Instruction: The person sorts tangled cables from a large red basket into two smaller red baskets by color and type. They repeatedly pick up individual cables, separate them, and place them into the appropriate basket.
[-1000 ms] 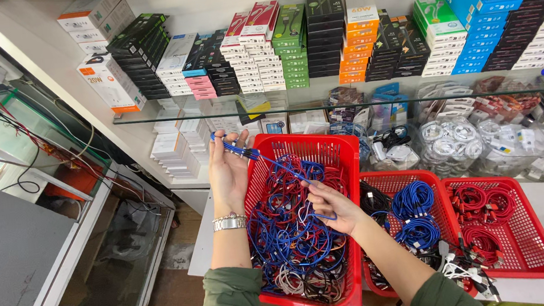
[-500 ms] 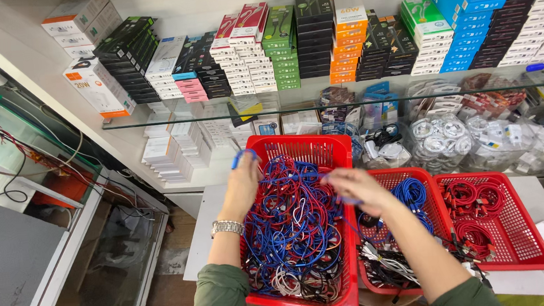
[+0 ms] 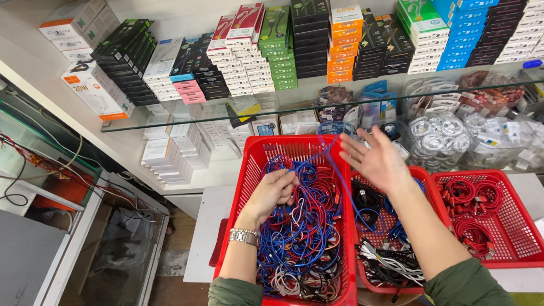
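Blue cables (image 3: pixel 292 236), tangled with red and white ones, fill the large red basket (image 3: pixel 248 175) that sits nearest on the white table (image 3: pixel 203 224). Green sleeves cover both forearms at the bottom edge, and a metal wristwatch (image 3: pixel 244 236) circles the left wrist. The left hand (image 3: pixel 274 192) is sunk into the heap, fingers curled shut around a bunch of those cables. One blue cable (image 3: pixel 344 189) runs up out of the pile toward the right hand (image 3: pixel 378 162), which is raised above the seam between the large basket and the middle basket (image 3: pixel 425 179), palm up and fingers spread wide; the strand seems to drape over the fingers, pinched by none of them. The middle basket holds black, white and blue coils. Just beside it, to the right, a third red basket (image 3: pixel 535 241) holds coiled red cables (image 3: pixel 470 211). Behind the baskets lie clear bags of white coiled cables (image 3: pixel 438 138) under a glass shelf (image 3: pixel 171 121). Farthest back, stacks of boxed accessories (image 3: pixel 353 34) in black, green, orange, blue and white line the wall.
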